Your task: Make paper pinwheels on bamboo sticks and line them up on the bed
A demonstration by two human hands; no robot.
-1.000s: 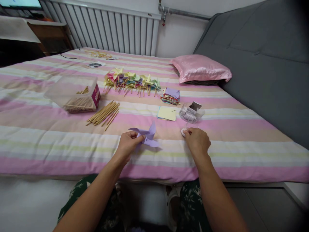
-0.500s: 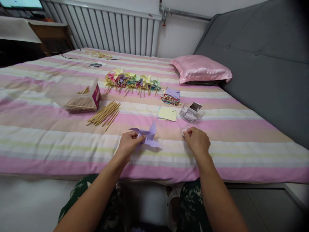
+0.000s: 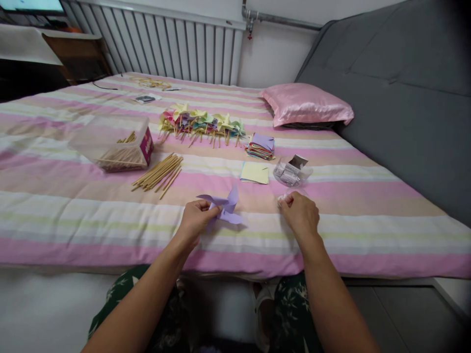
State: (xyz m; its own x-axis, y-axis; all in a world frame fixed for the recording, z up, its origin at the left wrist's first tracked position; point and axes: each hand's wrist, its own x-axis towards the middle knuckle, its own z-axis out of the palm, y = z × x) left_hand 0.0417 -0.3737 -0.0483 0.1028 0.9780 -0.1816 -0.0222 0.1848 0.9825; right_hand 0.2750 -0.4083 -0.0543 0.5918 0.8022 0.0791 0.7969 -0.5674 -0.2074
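Note:
My left hand (image 3: 198, 218) pinches a purple paper pinwheel (image 3: 228, 207), its blades folded toward the middle, above the front of the bed. To the right, my right hand (image 3: 300, 212) has thumb and fingertips pressed together over a small whitish thing (image 3: 281, 198), too small and covered to name. A clear rounded lid or dish (image 3: 300, 192) shows faintly just behind those fingers. Beyond it sits a clear plastic tub (image 3: 290, 175) of small packets. Between the hands, farther back, lie cut yellow paper squares (image 3: 254, 173) and a stack of coloured paper squares (image 3: 260, 146).
Loose wooden sticks (image 3: 160, 172) lie left of centre beside a clear plastic box (image 3: 110, 147) holding more sticks. A row of finished pinwheels (image 3: 200, 121) rests farther back. A pink pillow (image 3: 307, 105) lies near the grey headboard (image 3: 390, 88). The striped bed's front edge (image 3: 235, 264) runs below my hands.
My right hand has shifted very slightly, and less of the small whitish thing shows at its fingertips. The left hand and the pinwheel stay where they were.

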